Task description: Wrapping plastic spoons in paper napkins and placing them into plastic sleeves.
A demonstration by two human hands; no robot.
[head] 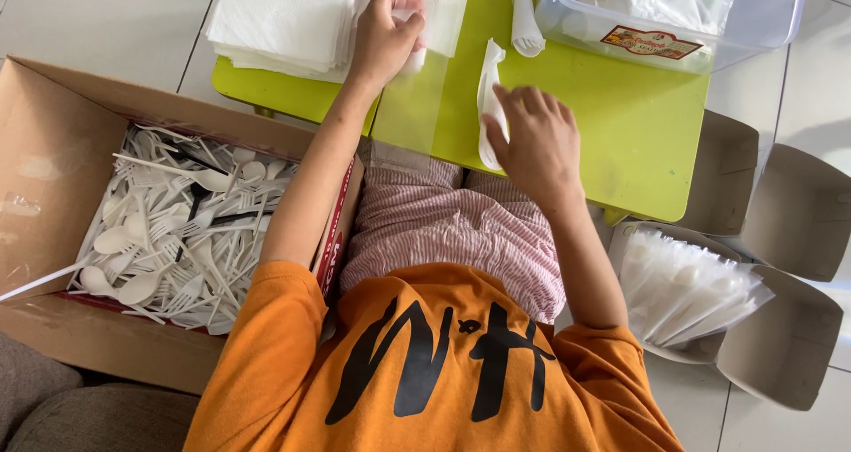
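Left hand pinched a thin white paper napkin beside the napkin stack. Right hand, fingers loosely spread, pressed a napkin-wrapped white plastic utensil on the lime-green table. Risk: the loose wrap could unroll if pressure slipped. Beyond the right hand stood a clear plastic tub bearing a red-and-cream oblong label.

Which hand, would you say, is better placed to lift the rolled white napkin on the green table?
Right: the right hand rests on the rolled napkin; the left hand holds a clear plastic sleeve by the napkin stack.
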